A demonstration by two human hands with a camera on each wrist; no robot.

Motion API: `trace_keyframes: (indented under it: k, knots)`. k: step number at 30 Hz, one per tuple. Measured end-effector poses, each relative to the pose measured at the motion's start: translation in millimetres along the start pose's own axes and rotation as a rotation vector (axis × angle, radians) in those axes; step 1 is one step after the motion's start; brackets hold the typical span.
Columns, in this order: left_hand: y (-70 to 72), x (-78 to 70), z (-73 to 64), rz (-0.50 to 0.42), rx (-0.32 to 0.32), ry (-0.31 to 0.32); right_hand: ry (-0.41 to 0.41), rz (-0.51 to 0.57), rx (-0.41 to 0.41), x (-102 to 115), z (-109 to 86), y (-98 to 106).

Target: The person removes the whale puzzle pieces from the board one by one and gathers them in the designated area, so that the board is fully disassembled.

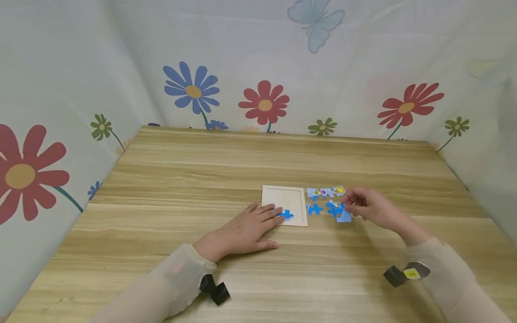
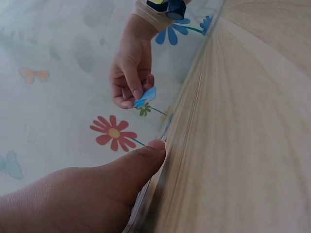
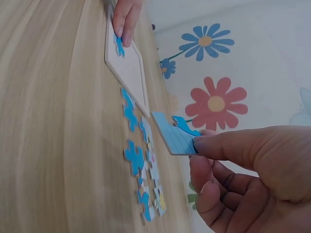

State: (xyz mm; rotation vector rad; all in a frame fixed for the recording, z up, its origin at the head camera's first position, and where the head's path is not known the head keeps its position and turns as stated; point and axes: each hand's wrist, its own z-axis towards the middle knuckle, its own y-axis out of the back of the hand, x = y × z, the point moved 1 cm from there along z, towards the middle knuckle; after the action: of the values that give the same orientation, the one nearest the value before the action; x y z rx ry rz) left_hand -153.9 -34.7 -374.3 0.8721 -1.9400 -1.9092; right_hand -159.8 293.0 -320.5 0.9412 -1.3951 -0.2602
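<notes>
My right hand (image 1: 373,208) pinches a light-blue jigsaw piece (image 3: 174,138) between thumb and fingers, lifted above the table in the right wrist view. A shallow wooden puzzle tray (image 1: 284,197) lies flat in front of me. My left hand (image 1: 247,229) rests palm down at its lower left, fingers extended over the edge. Those fingertips touch a blue jigsaw piece (image 1: 287,215) inside the tray and partly cover it. Right of the tray lie several loose pieces, among them a blue one (image 1: 314,209) and one with a yellow sun (image 1: 339,190).
The wooden table (image 1: 194,170) extends around the tray on all sides. Behind it hangs a white cloth (image 1: 242,45) printed with flowers and butterflies. Each wrist carries a small black camera, such as the left camera (image 1: 214,290).
</notes>
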Motion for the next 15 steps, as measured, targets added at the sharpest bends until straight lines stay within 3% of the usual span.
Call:
trace_keyframes:
  k: [15]
  knots:
    - [-0.2, 0.8, -0.9, -0.019, -0.005, 0.000, -0.064, -0.021, 0.017, -23.4, -12.1, 8.5]
